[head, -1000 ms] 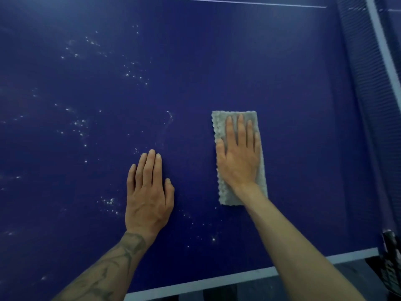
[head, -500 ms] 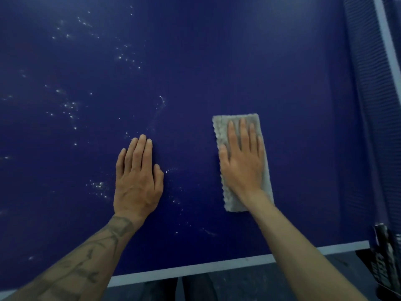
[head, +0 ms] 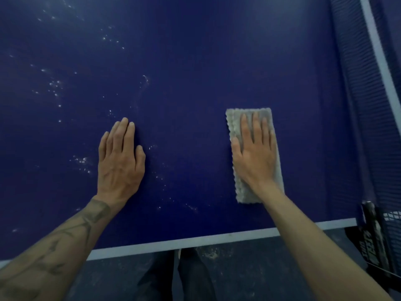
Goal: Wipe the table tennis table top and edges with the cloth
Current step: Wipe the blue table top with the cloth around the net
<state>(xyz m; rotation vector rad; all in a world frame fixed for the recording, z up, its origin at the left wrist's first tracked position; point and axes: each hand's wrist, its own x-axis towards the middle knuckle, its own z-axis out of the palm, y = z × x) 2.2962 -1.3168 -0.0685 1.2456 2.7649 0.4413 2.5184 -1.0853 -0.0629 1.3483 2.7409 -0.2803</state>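
Head view, field notes. Cloth (head: 234,129): grey, nubbly weave, scalloped edge, folded into a long pad. It lies flat on the table (head: 195,79) toward the near right corner. Its long side runs away from the near edge. It stops short of the white border line (head: 195,241) and sits apart from the net (head: 364,109).

Right hand (head: 253,158) rests on the cloth, palm down, fingers straight and close together, tips just short of the pad's far end. Nothing is pinched or gripped; the hand only presses.

Judgement: a light, soft, limp thing. Dragged by one corner it would likely bunch or come unfolded. Better to handle it as here, with the whole palm over its middle, so the layers slide as one. The smooth blue top should give little drag. For the edges it probably wants wrapping over the rim, with the thumb underneath.

Left hand (head: 120,161) lies flat on bare table, well apart from the cloth, nearer the middle of the near edge. Its fingers are straight and it holds nothing. It looks like a brace.

Pale specks (head: 55,85) are scattered over the left part of the table, with some between the hands. A black net clamp (head: 373,233) sits at the near right corner. The person's legs (head: 191,276) and a dark floor show below the near edge.
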